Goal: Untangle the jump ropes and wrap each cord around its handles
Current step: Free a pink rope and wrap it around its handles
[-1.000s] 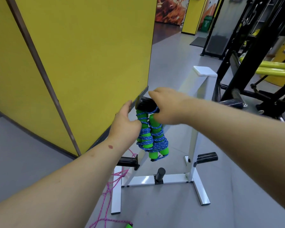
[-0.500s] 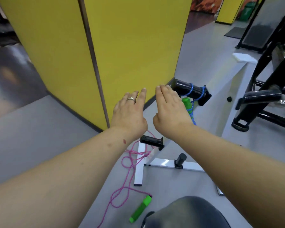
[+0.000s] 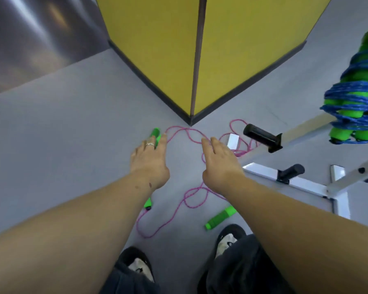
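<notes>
Head view: both hands, left and right, hover flat and unclenched, grasping nothing. The pink jump rope sprawls tangled on the floor beneath them. At 3 o'clock, the blue-corded rope bundle hangs wrapped around green handles.
</notes>
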`<state>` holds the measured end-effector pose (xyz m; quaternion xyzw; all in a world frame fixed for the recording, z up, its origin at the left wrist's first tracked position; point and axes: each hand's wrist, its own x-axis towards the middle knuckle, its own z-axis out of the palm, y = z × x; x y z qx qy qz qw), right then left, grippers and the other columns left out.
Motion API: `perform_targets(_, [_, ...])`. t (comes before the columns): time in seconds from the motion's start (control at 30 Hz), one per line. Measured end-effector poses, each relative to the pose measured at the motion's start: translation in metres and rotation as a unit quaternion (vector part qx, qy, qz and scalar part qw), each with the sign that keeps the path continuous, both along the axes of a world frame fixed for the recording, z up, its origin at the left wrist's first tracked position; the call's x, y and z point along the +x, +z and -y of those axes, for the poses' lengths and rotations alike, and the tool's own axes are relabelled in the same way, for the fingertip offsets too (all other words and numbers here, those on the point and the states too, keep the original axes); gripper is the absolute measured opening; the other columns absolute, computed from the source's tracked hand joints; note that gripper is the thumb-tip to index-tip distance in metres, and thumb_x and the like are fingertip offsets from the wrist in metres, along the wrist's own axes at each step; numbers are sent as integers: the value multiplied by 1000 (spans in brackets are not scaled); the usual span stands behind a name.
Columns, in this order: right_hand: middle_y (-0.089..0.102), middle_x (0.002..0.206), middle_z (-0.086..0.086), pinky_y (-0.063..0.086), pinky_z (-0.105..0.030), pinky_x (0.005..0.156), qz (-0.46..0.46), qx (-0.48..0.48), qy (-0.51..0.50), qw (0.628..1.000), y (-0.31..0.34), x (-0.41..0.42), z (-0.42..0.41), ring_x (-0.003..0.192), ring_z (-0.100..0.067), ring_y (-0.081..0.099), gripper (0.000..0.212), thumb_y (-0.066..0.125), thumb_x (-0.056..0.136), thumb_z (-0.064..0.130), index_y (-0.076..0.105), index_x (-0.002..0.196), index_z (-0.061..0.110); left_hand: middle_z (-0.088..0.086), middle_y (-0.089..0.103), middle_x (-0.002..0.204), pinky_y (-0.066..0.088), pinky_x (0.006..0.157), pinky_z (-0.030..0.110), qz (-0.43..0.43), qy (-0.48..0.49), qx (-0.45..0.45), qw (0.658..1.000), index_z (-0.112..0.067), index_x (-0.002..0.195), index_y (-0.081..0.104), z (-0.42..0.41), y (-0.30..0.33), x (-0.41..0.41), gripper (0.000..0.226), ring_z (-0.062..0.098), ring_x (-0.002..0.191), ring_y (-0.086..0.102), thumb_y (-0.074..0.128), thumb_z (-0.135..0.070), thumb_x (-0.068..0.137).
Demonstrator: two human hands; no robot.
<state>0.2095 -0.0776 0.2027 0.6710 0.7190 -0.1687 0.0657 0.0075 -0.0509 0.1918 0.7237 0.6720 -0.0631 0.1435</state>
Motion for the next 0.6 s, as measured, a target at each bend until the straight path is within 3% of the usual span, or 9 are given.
perform_targets(0.17, [-3,168,-9,24,-44,120,15,-96,7,995,-67,-24,-8,151,-34,15,101,61,88,18,-11,158,27,8,22,165,32,118,45,-13,37,-72,997,-28,162,6,-5,-70,-35,91,33,147,31,54,-22,84])
perform_targets(0.4, [-6,169,-7,21,-45,120,16,-150,58,987,-143,-57,-22,152,-34,14,101,60,90,17,-13,158,33,13,22,163,38,110,47,-19,89,-187,978,-34,161,13,-16,-168,-76,86,39,143,36,58,-27,88])
perform_targets(0.5, [-7,169,-6,20,-46,121,14,-171,73,982,-173,-67,-29,153,-33,12,100,60,91,18,-13,157,36,19,32,155,43,109,46,10,110,-266,958,-40,160,19,-22,-212,-91,78,44,133,46,56,-26,93])
perform_targets(0.6, [-7,169,-6,20,-46,121,23,-184,81,979,-197,-71,-33,153,-33,13,103,62,91,17,-14,157,35,24,39,156,41,111,35,68,106,-329,936,-35,162,24,-29,-250,-100,71,40,136,48,50,-17,98])
